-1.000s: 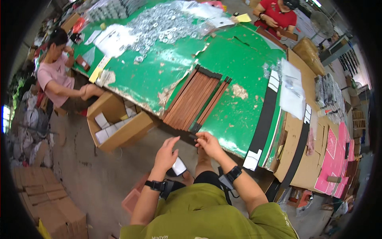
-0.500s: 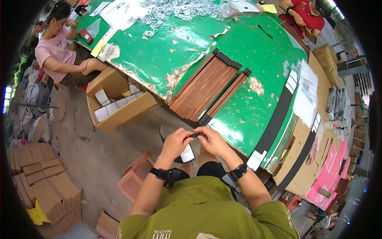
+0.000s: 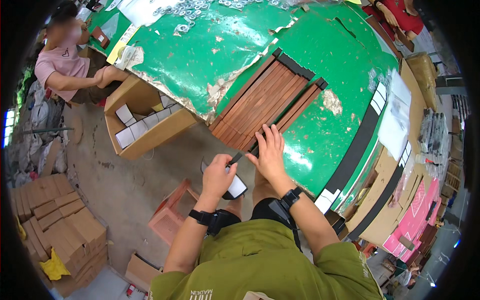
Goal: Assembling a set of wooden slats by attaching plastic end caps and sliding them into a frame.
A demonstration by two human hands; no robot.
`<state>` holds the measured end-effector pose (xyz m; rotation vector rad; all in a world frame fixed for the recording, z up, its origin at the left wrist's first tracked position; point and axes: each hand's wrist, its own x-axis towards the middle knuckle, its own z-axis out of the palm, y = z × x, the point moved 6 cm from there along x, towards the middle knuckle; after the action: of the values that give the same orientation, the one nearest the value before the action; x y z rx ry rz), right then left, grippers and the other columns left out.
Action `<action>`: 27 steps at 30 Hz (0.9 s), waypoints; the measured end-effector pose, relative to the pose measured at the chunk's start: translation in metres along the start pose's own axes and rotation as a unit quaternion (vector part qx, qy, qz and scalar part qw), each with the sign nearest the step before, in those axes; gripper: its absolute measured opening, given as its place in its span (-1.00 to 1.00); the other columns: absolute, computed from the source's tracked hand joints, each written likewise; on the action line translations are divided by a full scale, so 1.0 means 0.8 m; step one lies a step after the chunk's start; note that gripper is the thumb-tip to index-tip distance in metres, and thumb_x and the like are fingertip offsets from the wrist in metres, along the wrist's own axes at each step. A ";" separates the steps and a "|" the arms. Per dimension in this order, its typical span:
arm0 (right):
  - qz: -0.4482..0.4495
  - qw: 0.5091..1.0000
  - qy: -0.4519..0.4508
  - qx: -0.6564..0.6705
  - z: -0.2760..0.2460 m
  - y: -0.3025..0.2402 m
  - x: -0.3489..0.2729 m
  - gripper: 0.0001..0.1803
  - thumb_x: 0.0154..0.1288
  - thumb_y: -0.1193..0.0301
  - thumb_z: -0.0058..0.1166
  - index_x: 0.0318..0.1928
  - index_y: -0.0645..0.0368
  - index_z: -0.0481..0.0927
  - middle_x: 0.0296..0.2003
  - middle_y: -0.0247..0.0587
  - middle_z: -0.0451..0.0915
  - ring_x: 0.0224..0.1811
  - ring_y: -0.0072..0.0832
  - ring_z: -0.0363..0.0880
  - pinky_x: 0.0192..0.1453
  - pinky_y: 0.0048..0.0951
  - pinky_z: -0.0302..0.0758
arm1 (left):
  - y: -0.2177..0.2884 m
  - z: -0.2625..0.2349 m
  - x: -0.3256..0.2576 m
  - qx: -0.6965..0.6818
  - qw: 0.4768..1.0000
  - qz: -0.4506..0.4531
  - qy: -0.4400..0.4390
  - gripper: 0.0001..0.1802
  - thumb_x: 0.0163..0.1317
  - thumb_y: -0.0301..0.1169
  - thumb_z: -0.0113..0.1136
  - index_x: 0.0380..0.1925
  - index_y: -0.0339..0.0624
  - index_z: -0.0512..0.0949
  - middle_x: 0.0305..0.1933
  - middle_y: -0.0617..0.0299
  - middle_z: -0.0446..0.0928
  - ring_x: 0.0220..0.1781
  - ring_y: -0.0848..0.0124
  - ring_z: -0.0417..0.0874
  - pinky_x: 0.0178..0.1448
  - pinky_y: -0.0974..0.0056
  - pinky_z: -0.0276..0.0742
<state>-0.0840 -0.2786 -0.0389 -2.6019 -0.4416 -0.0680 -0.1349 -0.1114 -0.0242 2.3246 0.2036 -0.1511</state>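
Observation:
My left hand (image 3: 218,176) is closed in a pinch on a black strip (image 3: 235,159), whose short end sticks out past the fingers. Below that hand, a white-faced part with a black edge (image 3: 236,186) hangs over my lap; the hand hides how it joins the strip. My right hand (image 3: 271,155) lies with fingers extended across the near end of the wooden slats, at the table edge. Reddish-brown slats with black ends (image 3: 257,107) lie side by side in a slanted bundle. Beside them on the right lie a few more slats (image 3: 299,106), slightly apart.
The green table (image 3: 200,60) has a worn, peeling surface, with metal rings (image 3: 192,12) at its far side. A cardboard box (image 3: 160,135) with white-faced pieces stands left. Long black strips (image 3: 350,145) lie right. A pink stool (image 3: 172,212) is below; a person in pink (image 3: 65,67) sits left.
My right hand has let go of the black strip and moved forward onto the slats, its fingers spreading. My left hand keeps its pinch, slightly left of before. The view has shifted a little.

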 end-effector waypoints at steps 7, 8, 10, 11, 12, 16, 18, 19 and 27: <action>-0.031 0.998 0.026 0.055 0.013 0.014 -0.013 -0.27 -0.14 0.34 0.43 0.12 0.22 0.45 0.32 -0.04 0.27 0.47 -0.01 0.09 0.50 0.14 -0.03 | 0.025 0.032 0.017 0.007 0.999 0.038 0.032 -0.77 0.16 -0.35 0.33 -0.22 -0.19 0.57 -0.23 0.12 0.60 -0.25 0.12 0.66 -0.21 0.14 0.57; -0.033 0.998 0.012 0.056 0.013 0.017 -0.016 -0.24 -0.15 0.35 0.43 0.15 0.22 0.43 0.33 -0.05 0.27 0.47 -0.02 0.09 0.51 0.13 -0.03 | 0.028 0.036 0.018 0.013 0.999 0.041 0.029 -0.76 0.15 -0.34 0.34 -0.23 -0.19 0.57 -0.24 0.13 0.59 -0.26 0.12 0.66 -0.23 0.12 0.57; -0.033 0.998 -0.003 0.056 0.011 0.023 -0.020 -0.20 -0.15 0.37 0.43 0.18 0.22 0.41 0.33 -0.05 0.27 0.48 -0.04 0.10 0.51 0.13 -0.03 | 0.030 0.043 0.021 0.023 0.999 0.038 0.019 -0.76 0.15 -0.32 0.35 -0.24 -0.18 0.58 -0.24 0.14 0.58 -0.26 0.11 0.66 -0.24 0.12 0.57; -0.038 0.996 -0.017 0.073 0.011 0.024 -0.019 -0.16 -0.15 0.38 0.43 0.22 0.22 0.38 0.34 -0.07 0.27 0.48 -0.05 0.10 0.52 0.13 -0.03 | 0.031 0.048 0.023 0.036 0.999 0.036 0.010 -0.75 0.14 -0.30 0.35 -0.26 -0.18 0.58 -0.24 0.15 0.58 -0.27 0.10 0.66 -0.25 0.11 0.57; -0.043 0.995 -0.030 0.090 0.012 0.024 -0.018 -0.13 -0.15 0.40 0.42 0.26 0.22 0.35 0.34 -0.08 0.27 0.48 -0.07 0.10 0.52 0.13 -0.03 | 0.032 0.051 0.025 0.035 0.999 0.037 0.008 -0.75 0.14 -0.30 0.35 -0.26 -0.18 0.58 -0.24 0.15 0.58 -0.27 0.10 0.66 -0.25 0.11 0.57; -0.036 0.993 -0.016 0.114 0.012 0.028 -0.021 -0.03 -0.13 0.44 0.39 0.37 0.22 0.24 0.39 -0.09 0.23 0.50 -0.08 0.09 0.54 0.15 -0.06 | 0.034 0.057 0.030 0.056 0.998 0.028 0.006 -0.76 0.14 -0.28 0.35 -0.29 -0.18 0.59 -0.23 0.16 0.56 -0.29 0.09 0.65 -0.26 0.12 0.56; -0.035 0.992 -0.018 0.120 0.013 0.028 -0.021 -0.02 -0.12 0.44 0.39 0.38 0.22 0.22 0.40 -0.09 0.22 0.51 -0.07 0.08 0.54 0.16 -0.08 | 0.035 0.057 0.030 0.068 0.997 0.037 0.008 -0.76 0.14 -0.29 0.35 -0.29 -0.18 0.60 -0.23 0.15 0.56 -0.29 0.10 0.65 -0.26 0.13 0.56; -0.036 0.992 -0.020 0.123 0.013 0.027 -0.021 -0.02 -0.11 0.45 0.38 0.39 0.21 0.21 0.41 -0.09 0.21 0.51 -0.07 0.07 0.55 0.17 -0.09 | 0.033 0.058 0.030 0.061 0.998 0.034 0.002 -0.76 0.14 -0.29 0.35 -0.29 -0.18 0.60 -0.24 0.15 0.56 -0.30 0.11 0.65 -0.26 0.13 0.56; -0.043 0.990 -0.037 0.128 0.015 0.033 -0.027 -0.02 -0.04 0.45 0.31 0.44 0.20 0.15 0.45 -0.08 0.15 0.53 -0.08 0.02 0.55 0.19 -0.12 | 0.034 0.061 0.033 0.066 0.996 0.067 0.008 -0.77 0.12 -0.32 0.36 -0.29 -0.21 0.61 -0.26 0.13 0.56 -0.33 0.13 0.65 -0.26 0.15 0.56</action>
<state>-0.0962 -0.3010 -0.0648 -2.3393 -0.5522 0.0529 -0.1059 -0.1630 -0.0429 2.4636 0.0471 -0.0809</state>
